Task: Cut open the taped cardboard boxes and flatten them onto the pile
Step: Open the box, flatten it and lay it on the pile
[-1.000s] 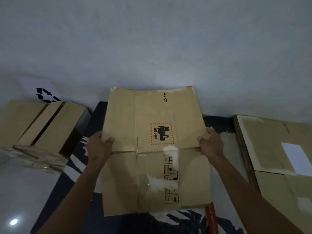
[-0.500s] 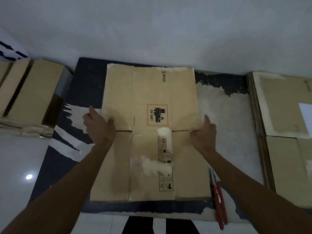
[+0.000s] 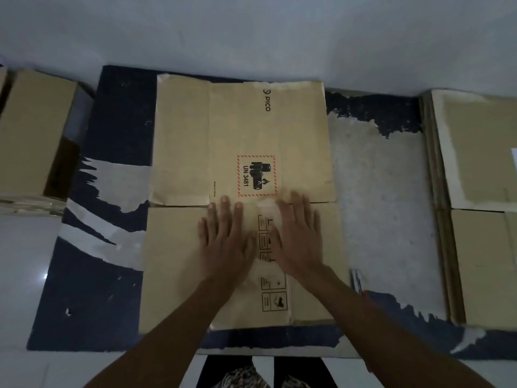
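Dim floor under a torn dark mat [image 3: 106, 289], pale wall behind. Boxes [image 3: 33, 130] sit left, the flattened pile [image 3: 481, 247] right, a red-handled tool [image 3: 359, 284] peeking beside the right forearm. Centre stage, the flattened box [image 3: 243, 141] lies flat; left hand [image 3: 226, 242] and right hand [image 3: 299, 239] press it, fingers straight, no grip closed.

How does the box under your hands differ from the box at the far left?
The flattened box lies flat on the dark mat, pressed by the left hand and right hand; the left box stands in box shape, untouched. The flattened box shows a UN 3481 label; the left box looks plain. Both are brown cardboard.
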